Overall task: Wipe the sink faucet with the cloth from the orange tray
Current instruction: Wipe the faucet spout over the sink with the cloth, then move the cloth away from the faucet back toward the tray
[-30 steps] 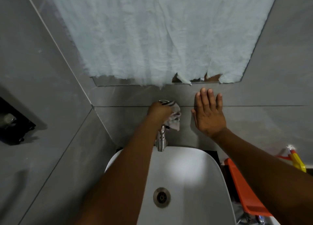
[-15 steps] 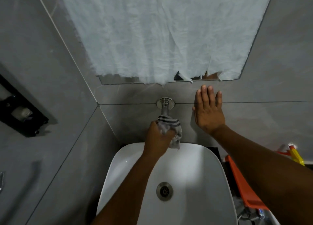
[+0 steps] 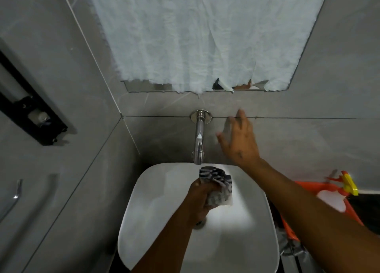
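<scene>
Grey tiled wall (image 3: 308, 141) fills the frame, with a crinkled white sheet (image 3: 195, 36) covering most of a wall mirror at 12 o'clock.

White rounded-rectangle ceramic sink basin (image 3: 242, 242) sits at 6 o'clock. Its drain is mostly hidden under the left wrist.

Right arm comes in from 4 o'clock, forearm running diagonally up toward the wall. Right hand (image 3: 239, 141) is spread, fingers splayed and pointing toward 12, blurred; it holds nothing. Cannot tell whether the palm touches the tile or hangs just off it. It lies just at 3 o'clock of the faucet.

Left arm comes in from 6 o'clock, forearm running up over the basin. Left hand (image 3: 200, 198) is curled closed around a bunched black-and-white striped cloth (image 3: 217, 181), fingers wrapped about its lower part. The free striped end sticks out of the fist toward 12 o'clock.

Cloth is held above the basin, directly at 6 o'clock of the faucet outlet and near it, with a small gap showing between them.

Orange plastic tray (image 3: 304, 188) sits at 3 to 4 o'clock of the sink, partly hidden by the right forearm. A spray bottle with an orange and yellow trigger head (image 3: 347, 185) rests at its far end.

Chrome wall-mounted faucet (image 3: 198, 137): round flange on the wall at the tile joint, long axis running 12 to 6, outlet pointing down toward the basin.
</scene>
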